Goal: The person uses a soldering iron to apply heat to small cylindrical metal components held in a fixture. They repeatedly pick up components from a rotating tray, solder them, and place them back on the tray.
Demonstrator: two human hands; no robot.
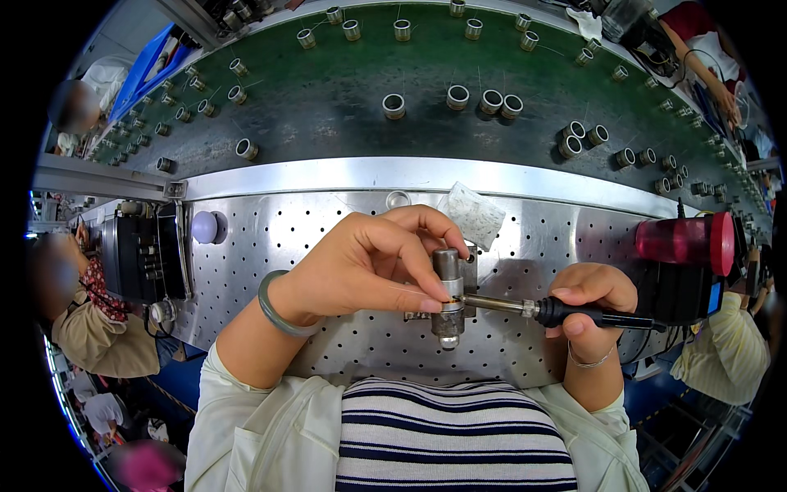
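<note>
Upright over the perforated metal table stands a metal cylinder fixture (446,269) with a rounded steel tip at its near end. My left hand (369,262) reaches around its left side, thumb and forefinger closed at the cylinder's middle. A thin wire (403,289) runs by these fingertips; its ends are hard to make out. In my right hand (597,295) is a soldering iron (566,312) with a black handle, held level. Its metal barrel points left, and the tip meets the right side of the cylinder's middle. The exact contact spot is partly hidden by my left fingers.
Beyond the table's metal rail, a green conveyor belt (328,98) carries many small metal cups with thin wires. A crumpled white pad (475,215) lies behind the fixture. A pink-red container (680,244) stands right, a purple ball (204,227) left. Other people sit at both sides.
</note>
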